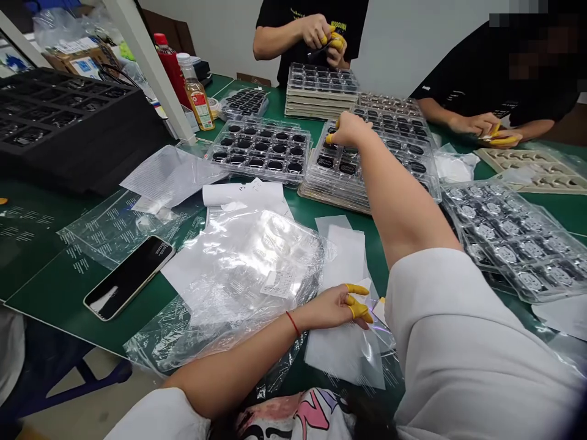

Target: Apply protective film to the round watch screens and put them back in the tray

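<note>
Yellow finger cots cover several fingertips of both hands. My right hand (pixel 352 129) reaches far forward over a stack of clear plastic trays (pixel 337 180) with dark, glossy oval pieces in their cells. Its thumb and finger point down at the top tray, apart from each other; the other fingertips are hidden. Low in front of me, my left hand (pixel 353 305) hovers over or rests on white paper sheets (pixel 342 360), fingers partly bent and spread. Beside its fingertips lies a small shiny piece (pixel 380 310) I cannot make out. A clear plastic bag (pixel 257 263) lies left of it.
A phone (pixel 129 278) lies at left. Another clear tray (pixel 261 150) of dark ovals stands beyond the bag, near a bottle (pixel 200 98). Trays with silvery round parts (pixel 518 238) lie at right. Across the table, two people handle small items near more trays (pixel 321 91). Black foam trays (pixel 68 128) are stacked far left.
</note>
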A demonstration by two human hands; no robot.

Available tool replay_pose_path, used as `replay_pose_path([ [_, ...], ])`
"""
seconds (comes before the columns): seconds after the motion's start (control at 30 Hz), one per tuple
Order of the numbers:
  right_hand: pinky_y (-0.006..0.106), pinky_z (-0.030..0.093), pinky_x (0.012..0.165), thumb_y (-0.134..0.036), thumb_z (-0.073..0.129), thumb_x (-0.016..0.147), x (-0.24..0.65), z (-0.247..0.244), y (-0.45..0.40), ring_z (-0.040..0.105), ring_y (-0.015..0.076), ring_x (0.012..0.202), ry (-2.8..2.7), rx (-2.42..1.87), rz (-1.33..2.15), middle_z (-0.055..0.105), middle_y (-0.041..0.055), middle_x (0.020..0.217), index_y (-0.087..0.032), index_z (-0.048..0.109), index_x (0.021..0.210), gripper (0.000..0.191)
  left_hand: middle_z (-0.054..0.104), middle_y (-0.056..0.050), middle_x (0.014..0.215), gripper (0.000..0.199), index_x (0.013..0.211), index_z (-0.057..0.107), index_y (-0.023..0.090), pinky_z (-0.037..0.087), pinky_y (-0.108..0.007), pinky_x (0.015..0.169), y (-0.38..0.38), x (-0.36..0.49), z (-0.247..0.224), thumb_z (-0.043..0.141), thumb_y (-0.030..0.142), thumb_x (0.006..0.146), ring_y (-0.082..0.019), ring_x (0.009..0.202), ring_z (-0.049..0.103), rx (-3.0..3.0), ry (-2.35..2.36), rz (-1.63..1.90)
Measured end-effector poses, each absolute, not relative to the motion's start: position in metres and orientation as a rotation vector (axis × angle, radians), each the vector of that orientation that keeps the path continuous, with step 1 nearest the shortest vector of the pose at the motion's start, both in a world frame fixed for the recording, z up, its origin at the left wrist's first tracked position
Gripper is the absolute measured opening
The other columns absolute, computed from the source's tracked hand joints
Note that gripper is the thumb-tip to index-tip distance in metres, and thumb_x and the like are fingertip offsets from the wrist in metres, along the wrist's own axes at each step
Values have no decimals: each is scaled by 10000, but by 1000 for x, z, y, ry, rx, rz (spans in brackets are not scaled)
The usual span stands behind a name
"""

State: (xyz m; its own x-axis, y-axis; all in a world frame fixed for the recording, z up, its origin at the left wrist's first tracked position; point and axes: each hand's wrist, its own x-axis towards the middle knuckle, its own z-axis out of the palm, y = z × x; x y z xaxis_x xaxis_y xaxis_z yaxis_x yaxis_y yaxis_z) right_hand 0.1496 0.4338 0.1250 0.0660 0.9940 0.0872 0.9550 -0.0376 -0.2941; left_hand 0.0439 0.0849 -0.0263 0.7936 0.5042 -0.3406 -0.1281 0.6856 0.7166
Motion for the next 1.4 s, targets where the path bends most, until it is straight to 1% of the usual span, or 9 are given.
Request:
replay_pose_path([
  [0.17,466,486,994,-528,619,825,182,128,393,624,246,1123,-1685,-1279,751,659,136,1203,-200,559,1153,467,710,-2,775,442,1220,511,142,493,-352,879,85,45,-23,695,147,818,-121,665,696,755,560,378],
  [0.37,451,531,988,-918,491,623,174,129,318,551,267,1253,-1558,-962,1125,609,74,1262,-277,575,1153,836,729,-12,798,443,1223,504,140,506,-332,861,85,43,-19,650,80,809,-125,675,708,780,606,367],
  [0.53,399,533,1023,-920,617,474,164,125,287,566,231,1208,-1544,-638,1447,588,45,1197,-312,545,1200,949,745,-17,807,479,1236,504,140,523,-336,857,84,44,-25,628,46,783,-141,709,727,768,618,379],
  [0.67,357,530,1037,-807,692,563,164,117,290,624,165,1086,-1448,-292,1720,616,1,1127,-341,552,1175,781,752,-18,826,490,1251,501,143,534,-336,860,83,45,-24,587,18,784,-141,736,735,779,618,375],
  [0.77,405,536,1036,-717,765,546,161,111,297,662,162,986,-1318,-162,1818,665,-11,1047,-324,579,1109,711,749,-16,826,475,1252,497,141,537,-322,848,83,44,-23,554,3,801,-127,729,733,784,620,369],
  [1.0,436,539,1021,-640,829,471,146,103,300,676,186,993,-1250,-149,1810,703,-19,988,-312,587,1076,729,744,-16,821,478,1256,499,142,527,-346,867,84,44,-26,585,19,802,-138,715,731,791,609,366],
  [1.17,480,496,1060,-808,730,433,140,106,286,614,248,1143,-1407,-345,1663,685,36,1095,-324,574,1142,873,739,-14,822,486,1258,502,143,524,-327,854,83,44,-24,589,14,798,-134,716,727,789,620,358],
  [1.3,494,460,1090,-932,545,508,142,119,276,521,286,1283,-1622,-541,1413,602,69,1300,-346,535,1210,915,733,-5,814,494,1255,495,143,520,-307,859,84,43,-18,531,-35,796,-116,710,719,804,629,350],
  [1.4,482,471,1050,-932,374,667,149,137,294,478,293,1340,-1797,-885,991,581,71,1344,-342,514,1266,852,728,2,802,509,1248,491,137,515,-308,876,84,43,-14,493,-68,782,-110,703,714,800,640,343],
])
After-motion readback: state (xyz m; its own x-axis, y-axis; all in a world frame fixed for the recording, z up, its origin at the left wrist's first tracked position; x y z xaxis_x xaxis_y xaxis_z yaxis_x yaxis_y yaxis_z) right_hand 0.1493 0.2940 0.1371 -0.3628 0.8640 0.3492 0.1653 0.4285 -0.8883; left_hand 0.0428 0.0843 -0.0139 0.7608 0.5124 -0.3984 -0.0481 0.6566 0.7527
